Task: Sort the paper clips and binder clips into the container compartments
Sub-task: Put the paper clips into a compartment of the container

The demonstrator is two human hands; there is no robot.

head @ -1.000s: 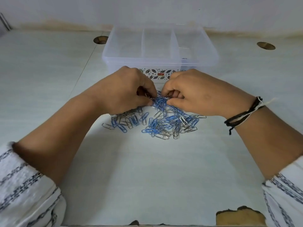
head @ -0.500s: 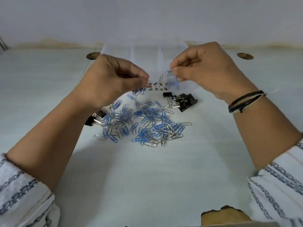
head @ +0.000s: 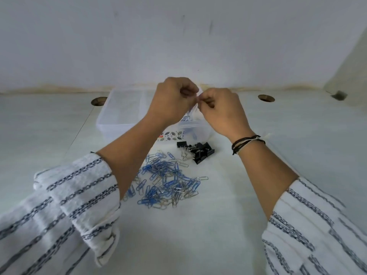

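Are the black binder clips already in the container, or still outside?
Outside: the binder clips lie on the table before the container.

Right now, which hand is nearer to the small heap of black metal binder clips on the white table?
Right. The right hand is raised just above and behind the black metal binder clips; the left hand is raised further to their left, above the clear container.

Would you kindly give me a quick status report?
Both hands, left hand and right hand, pinched together above container. Paper clips, binder clips mostly unsorted. Nothing obstructing.
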